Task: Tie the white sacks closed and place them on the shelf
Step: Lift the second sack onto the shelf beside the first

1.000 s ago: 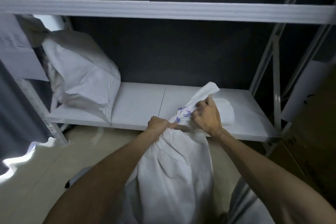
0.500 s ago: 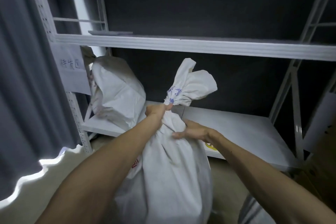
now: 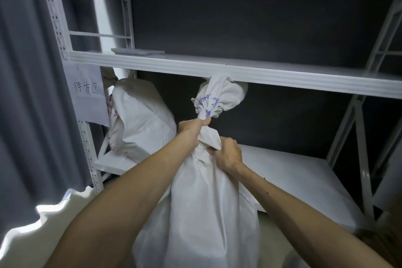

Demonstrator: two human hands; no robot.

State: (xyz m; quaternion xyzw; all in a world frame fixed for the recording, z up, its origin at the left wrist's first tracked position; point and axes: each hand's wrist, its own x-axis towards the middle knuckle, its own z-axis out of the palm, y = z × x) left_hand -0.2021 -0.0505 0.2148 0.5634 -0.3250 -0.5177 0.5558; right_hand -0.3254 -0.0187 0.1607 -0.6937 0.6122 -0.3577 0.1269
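A full white sack (image 3: pixel 202 206) stands upright in front of me, its gathered neck bunched and marked with blue print. My left hand (image 3: pixel 191 128) grips the neck just under the flared top, which reaches up to the edge of the middle shelf (image 3: pixel 272 76). My right hand (image 3: pixel 226 154) grips the cloth lower on the neck, at the sack's shoulder. A second white sack (image 3: pixel 141 119) lies tilted on the left end of the lower shelf (image 3: pixel 293 176).
The white metal rack has uprights at left (image 3: pixel 87 148) and right (image 3: pixel 361 159). A paper label (image 3: pixel 87 91) hangs on the left upright. Grey curtain (image 3: pixel 32 93) hangs at the left. A flat grey item (image 3: pixel 137 51) lies on the middle shelf.
The sack has risen, its top now at the middle shelf's edge. My right hand left the knot, dropped to the sack's shoulder and now grips the cloth there. The view tilted upward.
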